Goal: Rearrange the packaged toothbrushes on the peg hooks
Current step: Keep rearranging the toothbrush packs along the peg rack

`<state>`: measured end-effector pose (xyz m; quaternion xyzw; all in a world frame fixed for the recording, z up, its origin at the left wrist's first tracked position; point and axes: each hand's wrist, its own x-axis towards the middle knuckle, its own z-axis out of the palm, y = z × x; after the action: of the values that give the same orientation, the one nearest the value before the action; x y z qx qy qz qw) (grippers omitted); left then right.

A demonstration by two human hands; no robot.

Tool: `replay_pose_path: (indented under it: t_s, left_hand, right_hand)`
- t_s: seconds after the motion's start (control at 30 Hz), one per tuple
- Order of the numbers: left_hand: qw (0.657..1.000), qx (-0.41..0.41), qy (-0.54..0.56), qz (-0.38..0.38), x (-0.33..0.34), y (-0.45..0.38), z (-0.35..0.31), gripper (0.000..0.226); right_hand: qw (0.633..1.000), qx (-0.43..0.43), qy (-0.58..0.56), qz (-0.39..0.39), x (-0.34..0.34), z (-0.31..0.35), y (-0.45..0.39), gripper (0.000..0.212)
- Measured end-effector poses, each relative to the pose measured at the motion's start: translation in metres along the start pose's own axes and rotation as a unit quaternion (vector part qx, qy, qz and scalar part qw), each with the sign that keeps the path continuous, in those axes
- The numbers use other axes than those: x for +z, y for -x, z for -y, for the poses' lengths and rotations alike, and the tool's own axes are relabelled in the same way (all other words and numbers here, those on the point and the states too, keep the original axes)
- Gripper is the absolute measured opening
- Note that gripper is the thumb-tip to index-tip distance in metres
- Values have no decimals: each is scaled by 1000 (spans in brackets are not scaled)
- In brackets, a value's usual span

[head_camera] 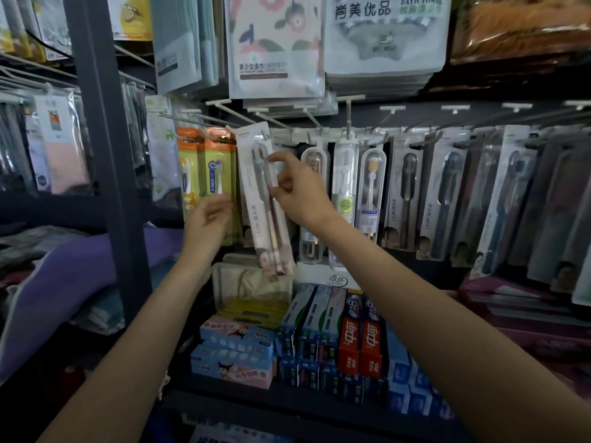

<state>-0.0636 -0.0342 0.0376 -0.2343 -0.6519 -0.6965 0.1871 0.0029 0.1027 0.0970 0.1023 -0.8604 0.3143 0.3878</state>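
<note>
Right hand (289,183): raised at the peg row, thumb and fingers pinched on the right edge of a white toothbrush pack (260,199), near its upper half. White toothbrush pack: long card printed "SPRING", two brushes under clear film, tilted with its foot swung to the right; its top sits at a peg hook (224,115), though whether the hole is threaded on the wire cannot be told. Left hand (208,219): fingers loosely spread and holding nothing, just left of the pack's lower half, in front of two orange-and-yellow toothbrush packs (204,174) hanging side by side. To the right of the held pack: clear capsule-shaped toothbrush cases (311,203), then a run of grey-carded toothbrush packs (406,193) on further hooks, extending to the frame edge. Above: bagged towels (275,46), one marked "BATH TOWEL". Below, on the shelf: upright toothpaste boxes (361,340) in blue and red, and pink-and-blue cartoon boxes (236,350) stacked to their left. Far left: dark shelving upright (105,155) with folded purple fabric (64,282) behind it.
</note>
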Motion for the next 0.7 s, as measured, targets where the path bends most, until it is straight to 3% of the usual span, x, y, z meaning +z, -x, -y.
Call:
replay_pose_path:
  t_s: [0.17, 0.37, 0.57, 0.63, 0.7]
  left_hand:
    - [995, -10, 0, -103, -16, 3, 8, 16]
    - [993, -29, -5, -115, -22, 12, 21, 16]
    - [995, 3, -8, -97, -16, 14, 21, 16]
    - [996, 31, -19, -83, -13, 16, 18, 24]
    - [995, 55, -29, -73, -6, 19, 13, 30]
  right_hand:
    - [993, -33, 114, -6, 1, 8, 1, 51]
    - [942, -122, 313, -3, -8, 19, 1, 57]
    - [942, -154, 298, -37, -21, 39, -6, 45]
    - [940, -171, 283, -79, -35, 36, 2, 36]
    - [953, -164, 247, -70, -53, 22, 17, 32]
